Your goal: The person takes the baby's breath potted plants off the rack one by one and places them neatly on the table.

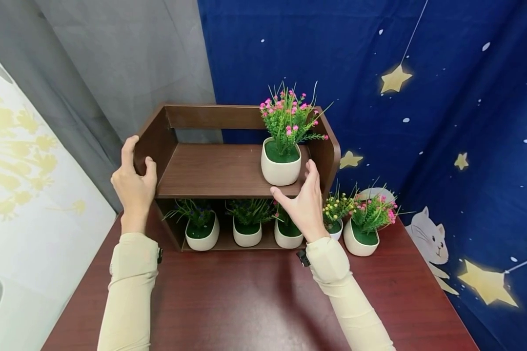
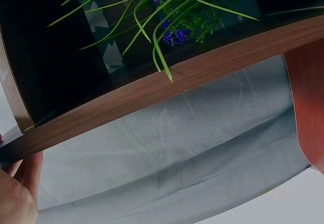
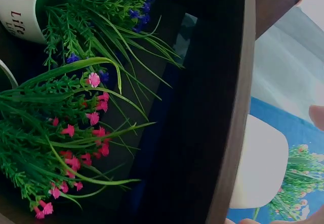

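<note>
A brown two-tier wooden shelf (image 1: 219, 168) stands on the table. My left hand (image 1: 133, 183) grips its left side panel, thumb on the inner side; in the left wrist view the hand (image 2: 20, 191) shows at the panel's edge. On the upper tier, towards the right, stands a white pot (image 1: 281, 168) of pink flowers (image 1: 290, 114). My right hand (image 1: 302, 197) is in front of this pot, thumb and fingers spread apart at its lower right. In the right wrist view the white pot (image 3: 260, 165) shows beyond the shelf board, with fingertips close to it.
On the lower tier stand several white pots (image 1: 202, 236) with grass and small flowers. Right of the shelf, on the red-brown table (image 1: 228, 302), are a pot of yellow flowers (image 1: 337, 207) and another of pink flowers (image 1: 362, 241). Curtains (image 1: 355, 48) hang behind.
</note>
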Tool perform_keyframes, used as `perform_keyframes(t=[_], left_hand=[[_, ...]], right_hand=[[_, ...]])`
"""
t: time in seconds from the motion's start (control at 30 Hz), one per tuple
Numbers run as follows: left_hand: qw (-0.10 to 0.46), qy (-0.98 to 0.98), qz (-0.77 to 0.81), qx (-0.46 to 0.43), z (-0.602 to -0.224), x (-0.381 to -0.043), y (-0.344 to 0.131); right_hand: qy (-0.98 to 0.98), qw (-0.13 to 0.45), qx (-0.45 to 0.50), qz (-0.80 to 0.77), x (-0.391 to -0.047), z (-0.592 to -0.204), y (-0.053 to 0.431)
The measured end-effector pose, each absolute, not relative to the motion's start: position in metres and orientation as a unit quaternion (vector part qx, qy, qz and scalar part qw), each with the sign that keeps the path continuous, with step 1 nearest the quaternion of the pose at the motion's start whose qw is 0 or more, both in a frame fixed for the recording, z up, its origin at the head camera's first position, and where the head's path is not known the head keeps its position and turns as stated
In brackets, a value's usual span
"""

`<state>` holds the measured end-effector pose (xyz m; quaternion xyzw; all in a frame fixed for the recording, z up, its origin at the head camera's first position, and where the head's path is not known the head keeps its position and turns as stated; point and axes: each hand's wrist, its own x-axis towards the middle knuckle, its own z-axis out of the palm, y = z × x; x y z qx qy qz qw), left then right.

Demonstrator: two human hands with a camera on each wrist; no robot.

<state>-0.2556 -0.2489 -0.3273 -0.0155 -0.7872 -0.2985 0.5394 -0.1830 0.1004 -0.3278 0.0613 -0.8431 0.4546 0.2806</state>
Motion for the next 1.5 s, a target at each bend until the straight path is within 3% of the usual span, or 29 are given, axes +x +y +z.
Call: perform_keyframes(t=[0.6,0.9,1.2,1.5], left_hand=[[0.531,-0.793,-0.299,-0.030,-0.327,-0.254,-0.251],[0.538,-0.788,-0.297,-0.030,-0.326,-0.255,-0.250],[0.535,-0.788,-0.302,-0.031,-0.325,-0.255,-0.250],[0.535,-0.790,-0.298,-0.023,-0.326,-0.255,-0.249]], right_hand=[[-0.850,0.308,0.005,0.428,-0.231,-0.322,0.083],[-0.852,0.309,-0.019,0.423,-0.238,-0.321,0.081],[-0.847,0.301,-0.016,0.437,-0.225,-0.319,0.084],[-0.833,0.287,0.022,0.472,-0.175,-0.313,0.097]])
